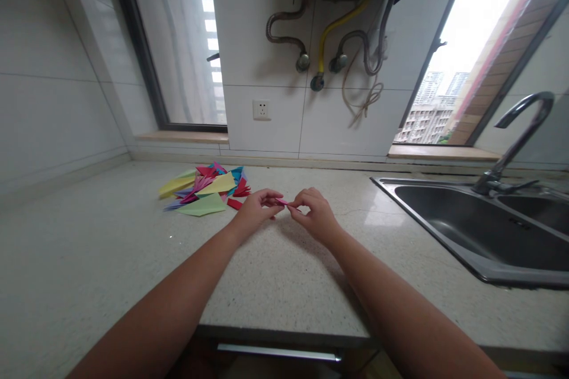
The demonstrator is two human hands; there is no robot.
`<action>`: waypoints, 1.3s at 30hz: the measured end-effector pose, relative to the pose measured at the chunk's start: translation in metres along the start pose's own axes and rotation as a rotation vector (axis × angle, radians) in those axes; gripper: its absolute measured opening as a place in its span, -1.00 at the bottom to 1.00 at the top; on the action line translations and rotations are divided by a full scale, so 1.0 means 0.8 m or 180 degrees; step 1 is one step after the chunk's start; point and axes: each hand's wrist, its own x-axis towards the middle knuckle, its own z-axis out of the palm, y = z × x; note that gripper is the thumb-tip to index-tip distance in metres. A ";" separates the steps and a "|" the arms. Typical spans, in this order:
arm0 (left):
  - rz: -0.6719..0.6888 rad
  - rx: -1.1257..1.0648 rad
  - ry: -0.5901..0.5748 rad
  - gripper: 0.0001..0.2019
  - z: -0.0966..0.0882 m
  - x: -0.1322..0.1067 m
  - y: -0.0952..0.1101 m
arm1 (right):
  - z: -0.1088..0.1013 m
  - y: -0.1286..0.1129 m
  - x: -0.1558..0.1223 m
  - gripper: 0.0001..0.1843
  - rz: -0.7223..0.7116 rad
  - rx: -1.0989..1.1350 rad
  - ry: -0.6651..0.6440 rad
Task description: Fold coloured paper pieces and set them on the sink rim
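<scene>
Between my two hands, just above the counter, is a small folded piece of pink paper. My left hand pinches its left part with thumb and fingers. At its right end, the thumb and forefinger of my right hand are closed on it. Most of the paper is covered by the fingers, so its full shape is hidden. To the left of my left hand lies a loose pile of folded coloured papers in yellow, green, pink, red, blue and purple. A small red folded paper lies close to my left wrist.
The speckled counter runs along a tiled wall. A steel sink with a tap is set in at the right. Pipes hang below a dark box at the back. A drawer handle shows below the front edge.
</scene>
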 end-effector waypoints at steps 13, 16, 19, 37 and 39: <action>-0.0023 -0.0693 -0.0128 -0.71 0.011 -0.008 0.013 | -0.001 -0.009 0.001 -0.84 0.0614 0.0663 0.0436; -0.0084 -0.0818 -0.0213 -0.72 0.011 -0.009 0.014 | 0.004 -0.003 -0.001 -0.80 0.1087 0.1149 0.0394; -0.0149 -0.0805 -0.0315 -0.73 0.011 -0.010 0.015 | 0.007 0.001 -0.001 -0.74 0.1511 0.1703 0.0316; 0.0007 -0.0203 -0.0321 -0.72 0.008 -0.008 0.012 | 0.011 0.012 -0.005 -0.72 0.1781 0.1869 0.0042; 0.0107 -0.0027 -0.0296 -0.71 0.008 -0.008 0.013 | 0.011 0.014 -0.004 -0.72 0.1805 0.1696 0.0036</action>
